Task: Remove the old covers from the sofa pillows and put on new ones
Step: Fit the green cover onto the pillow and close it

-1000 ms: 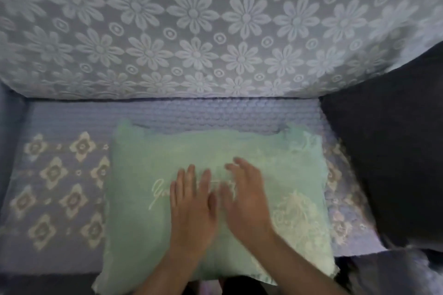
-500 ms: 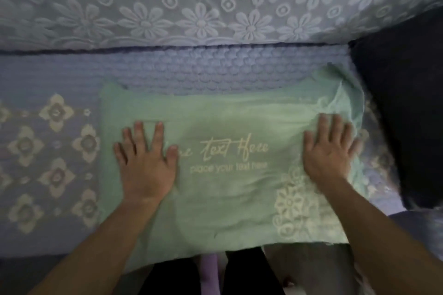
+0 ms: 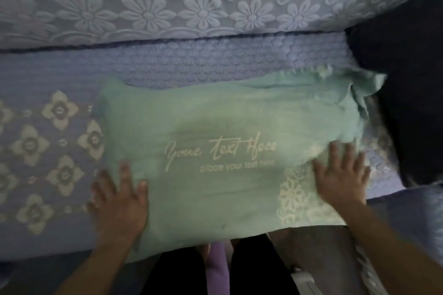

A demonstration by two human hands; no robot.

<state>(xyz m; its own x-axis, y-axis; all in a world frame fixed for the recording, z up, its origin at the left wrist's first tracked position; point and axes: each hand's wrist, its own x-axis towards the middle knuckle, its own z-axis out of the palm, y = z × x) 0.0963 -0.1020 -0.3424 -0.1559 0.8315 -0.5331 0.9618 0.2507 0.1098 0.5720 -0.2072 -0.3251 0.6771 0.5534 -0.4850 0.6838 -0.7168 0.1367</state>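
While flat on pillow [image 3: 215, 122]: both hands.

Both forearms are bare, with no sleeves, and neither the left hand [image 3: 119, 201] nor the right hand [image 3: 341, 178] wears a glove. Dark trousers [image 3: 177, 270] cover the legs.

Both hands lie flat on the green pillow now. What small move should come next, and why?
Probably the right hand should slide up to the far right corner and smooth it: the green pillow cover is bunched there, while the left hand presses the near left edge.
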